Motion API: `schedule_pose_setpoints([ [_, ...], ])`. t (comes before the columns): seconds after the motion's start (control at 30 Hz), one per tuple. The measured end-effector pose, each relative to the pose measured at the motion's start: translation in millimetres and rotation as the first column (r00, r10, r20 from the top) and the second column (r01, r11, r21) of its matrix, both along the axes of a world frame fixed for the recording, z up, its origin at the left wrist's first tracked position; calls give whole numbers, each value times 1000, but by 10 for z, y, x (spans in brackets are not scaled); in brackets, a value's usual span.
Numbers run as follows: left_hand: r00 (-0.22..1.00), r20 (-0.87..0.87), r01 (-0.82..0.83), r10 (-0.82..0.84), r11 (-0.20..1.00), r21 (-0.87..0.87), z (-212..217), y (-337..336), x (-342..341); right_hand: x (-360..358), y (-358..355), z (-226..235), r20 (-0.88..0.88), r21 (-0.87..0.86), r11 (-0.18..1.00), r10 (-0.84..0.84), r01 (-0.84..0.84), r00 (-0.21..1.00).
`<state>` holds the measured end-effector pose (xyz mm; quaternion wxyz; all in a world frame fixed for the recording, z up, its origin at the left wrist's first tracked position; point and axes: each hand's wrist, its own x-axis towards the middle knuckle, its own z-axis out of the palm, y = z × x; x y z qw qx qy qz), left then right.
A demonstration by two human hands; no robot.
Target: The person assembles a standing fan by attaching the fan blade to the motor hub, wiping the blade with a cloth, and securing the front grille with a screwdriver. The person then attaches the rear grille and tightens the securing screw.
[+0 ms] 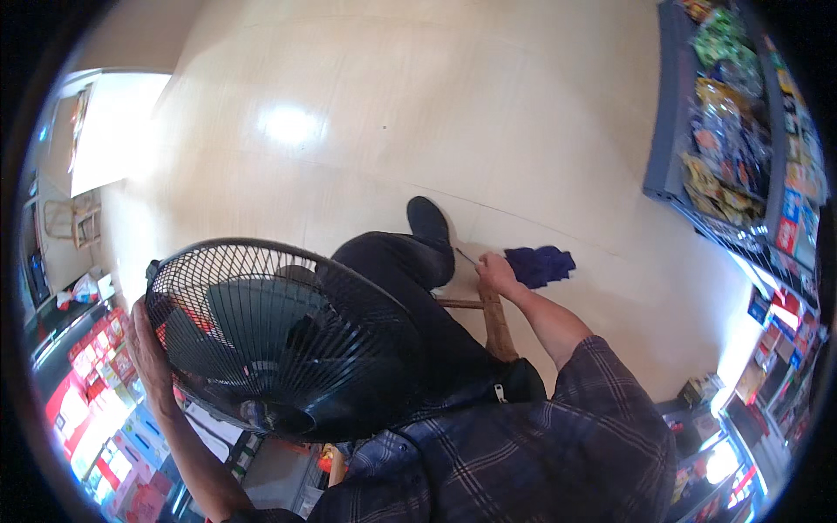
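Observation:
A large black fan [261, 336] with a round wire grille rests tilted across my lap, its dark blades showing through the bars. My left hand [150, 357] grips the grille's outer rim on the left side. Out to the right, beside my lower leg, my right hand [499, 275] is closed round a thin rod-shaped tool [466, 256]. Its slim shaft pokes out toward my shoe; the handle is hidden in the fingers. A dark blue cloth [540, 266] lies crumpled on the floor just past that hand. Below the hand shows a wooden stool leg [497, 322].
Pale tiles cover the floor [384, 157] ahead. At the upper right stands a grey shelf rack [660, 148] with bagged goods. More packed shelves line the lower right. Colourful boxes [105, 349] fill the lower left, and a wooden chair [83, 222] stands at the far left.

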<state>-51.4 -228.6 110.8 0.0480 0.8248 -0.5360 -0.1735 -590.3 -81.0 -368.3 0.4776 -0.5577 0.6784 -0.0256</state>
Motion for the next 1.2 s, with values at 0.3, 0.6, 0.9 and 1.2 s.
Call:
schedule_pose_setpoints([
  [0.3,975,-142,-192,173,973,-129,53,-167,-532,-112,159,-1081,-111,258,945,235,-200,966],
  [0.6,978,-175,-144,117,978,-151,285,-81,-813,41,-164,-764,-221,412,867,394,-280,892],
  [0.9,969,-241,-68,55,997,-48,560,-162,-964,121,-6,-1008,-25,337,881,361,-332,932],
  [1.2,979,-184,84,-90,996,-41,676,-240,-930,-271,-179,-655,452,35,953,-284,302,846],
])
